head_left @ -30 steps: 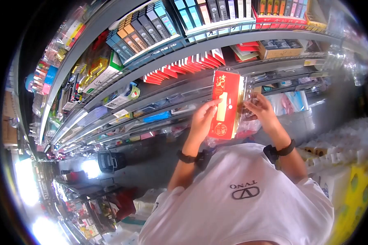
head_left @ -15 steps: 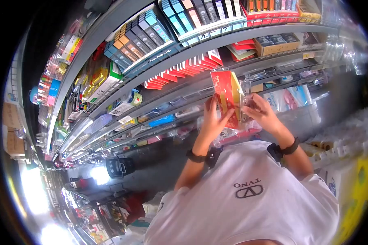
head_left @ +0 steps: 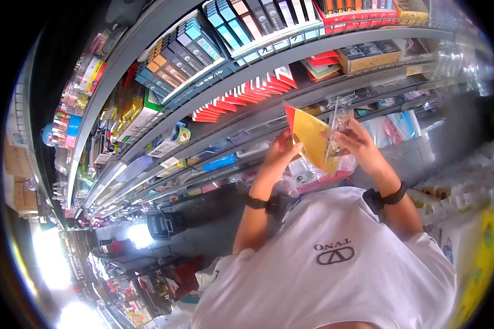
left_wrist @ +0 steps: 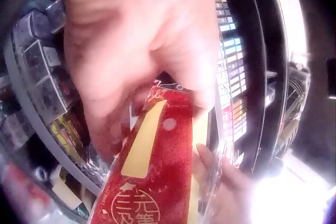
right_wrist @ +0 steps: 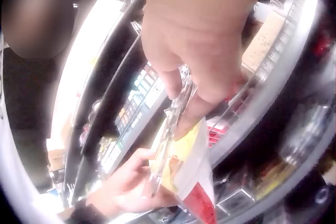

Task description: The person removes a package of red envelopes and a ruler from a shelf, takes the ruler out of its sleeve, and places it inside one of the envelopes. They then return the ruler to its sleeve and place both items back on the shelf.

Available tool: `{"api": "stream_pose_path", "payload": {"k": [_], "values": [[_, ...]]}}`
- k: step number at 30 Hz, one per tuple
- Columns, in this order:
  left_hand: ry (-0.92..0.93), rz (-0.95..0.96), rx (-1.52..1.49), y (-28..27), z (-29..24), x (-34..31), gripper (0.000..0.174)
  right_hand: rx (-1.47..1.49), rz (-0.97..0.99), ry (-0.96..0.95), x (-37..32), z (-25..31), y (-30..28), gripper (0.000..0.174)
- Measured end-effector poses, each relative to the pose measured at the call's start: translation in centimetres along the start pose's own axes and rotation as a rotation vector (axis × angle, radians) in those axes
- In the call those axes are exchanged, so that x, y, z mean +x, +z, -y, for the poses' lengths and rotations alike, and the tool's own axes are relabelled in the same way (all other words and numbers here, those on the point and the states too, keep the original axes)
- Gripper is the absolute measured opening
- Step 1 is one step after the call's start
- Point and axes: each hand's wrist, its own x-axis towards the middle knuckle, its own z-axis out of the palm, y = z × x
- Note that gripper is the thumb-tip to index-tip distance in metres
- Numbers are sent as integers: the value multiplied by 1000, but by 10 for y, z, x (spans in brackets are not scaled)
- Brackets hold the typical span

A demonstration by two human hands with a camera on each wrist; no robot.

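Red-and-yellow card (head_left: 311, 138) pinched in left hand (head_left: 279, 158); clear plastic pack (head_left: 341, 112) pinched in right hand (head_left: 359, 143). Apparently under examination; next, handle lightly to avoid creasing.

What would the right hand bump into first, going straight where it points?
Past the clear plastic it pinches, probably the red-and-yellow card in the left hand, but depth is unclear.

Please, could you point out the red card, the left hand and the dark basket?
Red card (left_wrist: 173, 153): left wrist view, printed front.
Left hand (left_wrist: 142, 50): left wrist view, back of hand.
Dark basket (head_left: 159, 226): head view, slatted part.
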Motion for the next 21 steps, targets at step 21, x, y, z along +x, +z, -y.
{"api": "stream_pose_path", "payload": {"k": [21], "values": [[-15,35,-65,-6,-6,-5,58,72,-219,-456,8,-33,25,30]]}}
